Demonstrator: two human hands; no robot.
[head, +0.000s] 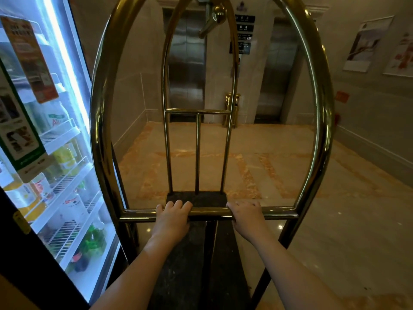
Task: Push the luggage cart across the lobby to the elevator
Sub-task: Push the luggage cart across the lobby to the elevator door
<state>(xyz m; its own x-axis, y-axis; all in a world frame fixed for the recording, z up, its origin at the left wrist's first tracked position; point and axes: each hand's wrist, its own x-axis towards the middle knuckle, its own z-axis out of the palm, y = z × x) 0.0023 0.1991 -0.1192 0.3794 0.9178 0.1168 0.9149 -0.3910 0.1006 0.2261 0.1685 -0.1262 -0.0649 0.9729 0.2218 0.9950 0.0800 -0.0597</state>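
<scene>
While both grip, cart bar [210, 213] under fingers (seemingly wrapped), left hand [172, 220], right hand [248, 218]

Brass-gold luggage cart [321, 121] — dark platform [196, 199] — over cream floor [335, 220] with orange-veined bands.

Luggage cart [321, 113] straight ahead, centre of view, its near arch framing the scene and a far arch behind it. Crossbar [210, 213] spans the near arch low down; left hand [172, 217] and right hand [247, 217] both wrapped over it, side by side, apart, left of centre and right of centre. Cart deck [196, 198] lies beyond and below the bar. Drinks fridge [51, 139] just left of cart, bottles on its shelves. Two elevator doors at far wall ahead: left door [186, 63] behind the far arch, right door [277, 70] further right. Sign panel [243, 34] between them. Posters [366, 43] on right wall.
</scene>
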